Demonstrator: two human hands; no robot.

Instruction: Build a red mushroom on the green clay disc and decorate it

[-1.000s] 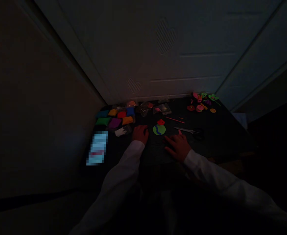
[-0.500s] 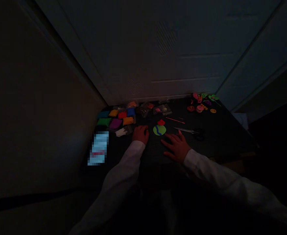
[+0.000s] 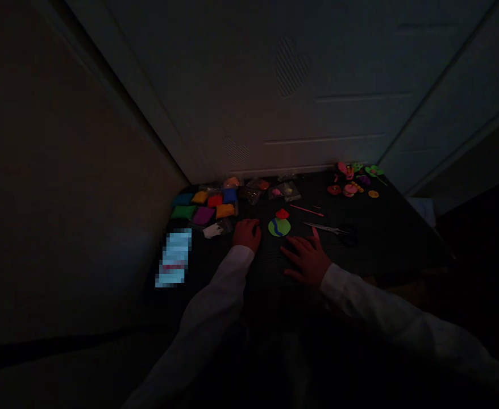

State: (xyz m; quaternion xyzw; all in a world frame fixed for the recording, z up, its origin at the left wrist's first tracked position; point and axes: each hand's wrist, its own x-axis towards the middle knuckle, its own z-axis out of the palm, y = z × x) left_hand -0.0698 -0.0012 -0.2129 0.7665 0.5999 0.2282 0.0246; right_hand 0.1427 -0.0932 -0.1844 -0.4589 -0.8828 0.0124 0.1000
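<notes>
The scene is very dark. My left hand [image 3: 246, 233] rests on the dark table [image 3: 386, 238] with its fingers curled, just left of a green clay disc [image 3: 279, 228] that bears a blue wavy stripe. A small red clay lump [image 3: 282, 213] lies right behind the disc. My right hand [image 3: 306, 258] lies flat on the table with fingers spread, just below and right of the disc. Whether the left hand holds anything is hidden. Both arms wear white sleeves.
Several coloured clay packs [image 3: 204, 205] lie at the left rear. Scissors [image 3: 332, 229] and a thin pink stick [image 3: 307, 211] lie right of the disc. Small clay figures [image 3: 354, 180] stand at the far right. A lit blurred screen [image 3: 173, 257] lies at the left edge. A panelled door [image 3: 300, 102] rises behind.
My right hand has shifted slightly left and spread flat near the disc. The left hand has hardly moved.
</notes>
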